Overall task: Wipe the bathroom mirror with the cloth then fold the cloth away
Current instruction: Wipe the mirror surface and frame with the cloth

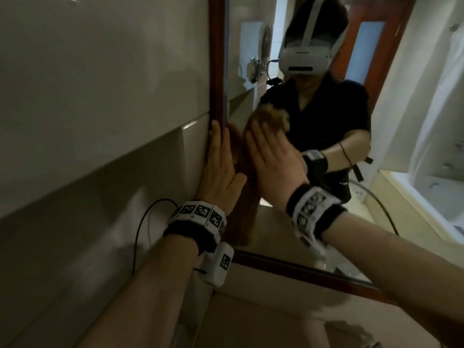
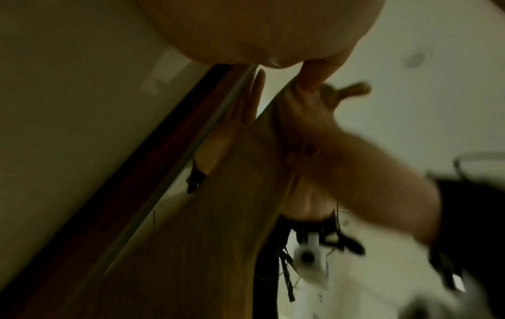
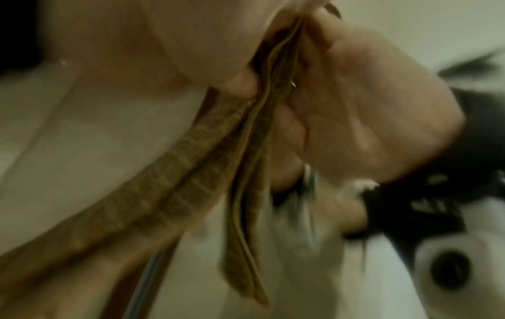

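Note:
The mirror has a dark wooden frame and fills the right of the head view. My right hand lies flat with straight fingers and presses a brown cloth against the glass near its left edge. The cloth bunches above my fingertips and hangs down below my palm. In the right wrist view its folds hang between my right hand and that hand's reflection. My left hand lies flat on the frame's left upright, beside the cloth, holding nothing. The left wrist view shows the hanging cloth against the glass.
A tiled wall stands left of the mirror. A beige counter lies below the frame's bottom rail. A thin black cable loops from my left wristband. The glass reflects a person in a headset and a bathtub.

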### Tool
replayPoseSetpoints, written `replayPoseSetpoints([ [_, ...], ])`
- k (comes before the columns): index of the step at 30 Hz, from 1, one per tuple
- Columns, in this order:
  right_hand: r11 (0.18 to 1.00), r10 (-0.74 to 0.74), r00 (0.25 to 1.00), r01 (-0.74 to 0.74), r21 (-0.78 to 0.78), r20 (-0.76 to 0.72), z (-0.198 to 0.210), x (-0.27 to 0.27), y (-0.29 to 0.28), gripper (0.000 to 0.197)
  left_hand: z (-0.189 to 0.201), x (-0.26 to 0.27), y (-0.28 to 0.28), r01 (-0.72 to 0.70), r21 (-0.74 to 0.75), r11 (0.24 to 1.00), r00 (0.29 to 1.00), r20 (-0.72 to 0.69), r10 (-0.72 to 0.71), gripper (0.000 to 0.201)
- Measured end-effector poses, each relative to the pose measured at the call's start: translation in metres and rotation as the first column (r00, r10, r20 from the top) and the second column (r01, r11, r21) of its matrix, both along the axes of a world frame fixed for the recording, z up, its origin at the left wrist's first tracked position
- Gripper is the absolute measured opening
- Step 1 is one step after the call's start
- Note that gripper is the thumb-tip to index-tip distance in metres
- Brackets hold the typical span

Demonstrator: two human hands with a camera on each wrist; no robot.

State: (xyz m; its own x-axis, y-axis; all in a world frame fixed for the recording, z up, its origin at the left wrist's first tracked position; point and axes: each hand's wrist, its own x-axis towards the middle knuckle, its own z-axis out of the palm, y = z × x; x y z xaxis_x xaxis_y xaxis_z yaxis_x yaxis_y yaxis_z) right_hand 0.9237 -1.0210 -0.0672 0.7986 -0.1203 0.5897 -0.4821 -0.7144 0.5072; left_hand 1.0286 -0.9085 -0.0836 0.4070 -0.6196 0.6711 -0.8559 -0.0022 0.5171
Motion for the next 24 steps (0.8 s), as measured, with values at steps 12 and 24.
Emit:
replayPoseSetpoints([
  [12, 0.997, -0.032, 0.951, 0.052, 0.056, -0.306, -0.051, 0.026, 0.007, 0.074, 0.002, -0.002, 0.006, 0.062, -0.050, 0.997, 0.997, -0.051, -0.065, 0.094],
  [24, 0.991, 0.040, 0.998, -0.032, 0.132, -0.058, -0.021, 0.023, 0.021, 0.079, -0.004, 0.003, 0.001, 0.078, -0.061, 0.995, 0.997, -0.020, -0.079, 0.091],
])
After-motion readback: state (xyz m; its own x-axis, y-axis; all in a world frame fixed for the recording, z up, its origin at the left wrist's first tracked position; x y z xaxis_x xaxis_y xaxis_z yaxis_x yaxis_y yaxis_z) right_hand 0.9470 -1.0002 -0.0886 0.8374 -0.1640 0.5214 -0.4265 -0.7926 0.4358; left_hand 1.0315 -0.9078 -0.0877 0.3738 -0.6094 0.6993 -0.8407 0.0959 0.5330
